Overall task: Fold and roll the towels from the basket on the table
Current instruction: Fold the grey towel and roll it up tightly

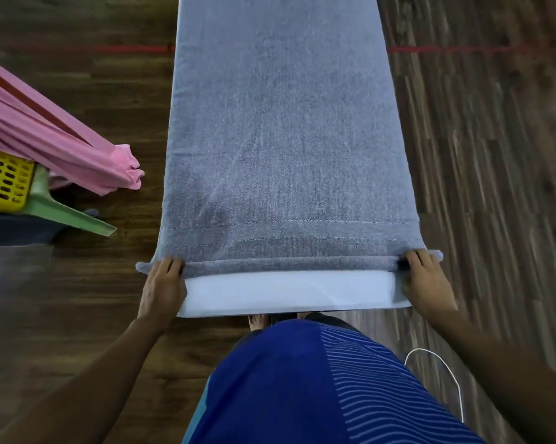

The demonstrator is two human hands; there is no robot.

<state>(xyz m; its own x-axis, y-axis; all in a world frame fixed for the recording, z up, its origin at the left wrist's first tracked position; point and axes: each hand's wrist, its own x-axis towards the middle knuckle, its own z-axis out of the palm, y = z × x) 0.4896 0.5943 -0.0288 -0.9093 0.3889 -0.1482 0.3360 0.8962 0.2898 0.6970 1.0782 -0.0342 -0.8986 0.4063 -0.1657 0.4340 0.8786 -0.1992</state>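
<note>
A long grey towel (283, 139) lies flat along the narrow white table (286, 293), covering it except a strip at the near end. Its near hem is turned over into a thin roll (289, 261). My left hand (163, 288) grips the left end of that roll, fingers curled over it. At the right end, my right hand (425, 282) holds the roll the same way. A pink towel (55, 145) hangs out of the yellow basket (4, 181) at the far left.
The basket sits on a green plastic stool (74, 216) left of the table. Dark wood floor surrounds the table, crossed by a red line (456, 49). A white cable (443, 370) lies on the floor at the lower right. My blue shirt fills the bottom centre.
</note>
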